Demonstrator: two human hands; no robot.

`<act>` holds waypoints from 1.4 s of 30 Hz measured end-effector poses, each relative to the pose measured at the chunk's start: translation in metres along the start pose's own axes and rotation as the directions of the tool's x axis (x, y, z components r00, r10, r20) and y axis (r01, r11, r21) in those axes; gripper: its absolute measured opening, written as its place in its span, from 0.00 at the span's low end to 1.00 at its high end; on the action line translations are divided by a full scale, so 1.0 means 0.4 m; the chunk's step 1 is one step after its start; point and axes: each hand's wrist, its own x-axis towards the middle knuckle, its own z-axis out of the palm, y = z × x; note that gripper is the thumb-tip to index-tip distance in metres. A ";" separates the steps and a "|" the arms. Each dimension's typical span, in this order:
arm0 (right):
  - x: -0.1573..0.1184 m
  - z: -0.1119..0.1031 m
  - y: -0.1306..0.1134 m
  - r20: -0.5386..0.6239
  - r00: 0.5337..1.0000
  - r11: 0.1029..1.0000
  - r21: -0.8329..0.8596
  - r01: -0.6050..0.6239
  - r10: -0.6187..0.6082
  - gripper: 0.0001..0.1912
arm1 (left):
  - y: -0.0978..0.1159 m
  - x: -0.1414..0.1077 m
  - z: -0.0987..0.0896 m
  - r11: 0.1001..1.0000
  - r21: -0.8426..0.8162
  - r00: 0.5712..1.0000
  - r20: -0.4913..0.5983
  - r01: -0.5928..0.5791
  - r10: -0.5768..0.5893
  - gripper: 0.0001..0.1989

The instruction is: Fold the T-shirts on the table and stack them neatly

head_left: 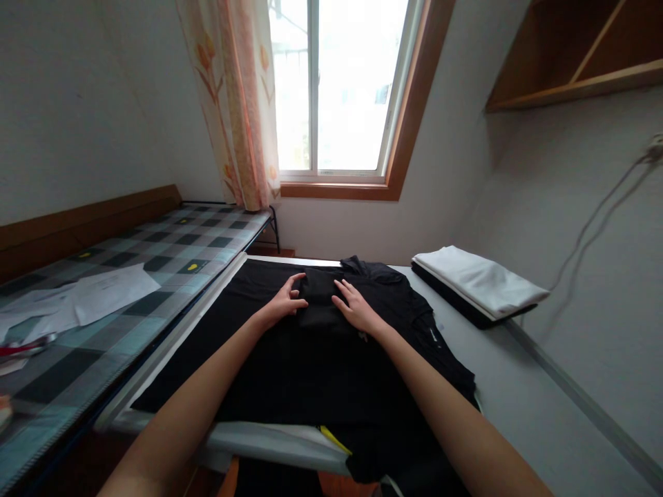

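A black T-shirt (269, 376) lies spread over the white table, its collar and sleeve side to the right. On top of it, near the far edge, sits a small folded black cloth bundle (318, 293). My left hand (281, 304) is at the bundle's left edge, thumb and fingers apart and slightly curved. Resting on the bundle's right side, my right hand (357, 309) has its fingers spread. Neither hand is closed around the cloth. Dark fabric on dark fabric makes the bundle's folds hard to make out.
Folded white and black clothes (479, 279) are stacked at the table's right, by the wall. A bed with a checked cover (207, 238) stands left, with papers (111, 293) on it. Beyond are a window (347, 90) and curtain (238, 103); something yellow (334, 440) shows at the near edge.
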 end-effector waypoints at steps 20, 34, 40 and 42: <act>-0.042 -0.021 -0.073 -0.137 0.984 0.953 -0.261 -0.151 0.118 0.28 | -0.056 0.025 0.008 0.475 0.844 0.954 0.126 -0.248 0.273 0.30; -0.057 -0.043 -0.090 0.149 0.933 0.860 0.361 -0.360 0.328 0.38 | -0.055 0.004 0.016 0.465 0.858 0.931 0.039 -0.218 0.364 0.31; -0.066 -0.119 -0.100 0.211 0.899 0.700 0.569 -0.431 0.383 0.37 | -0.046 0.002 0.011 0.464 0.861 0.894 -0.022 -0.210 0.447 0.27; -0.065 -0.179 -0.064 0.135 0.876 0.637 0.637 -0.434 0.462 0.31 | -0.051 0.007 0.008 0.481 0.854 0.892 -0.047 -0.197 0.450 0.27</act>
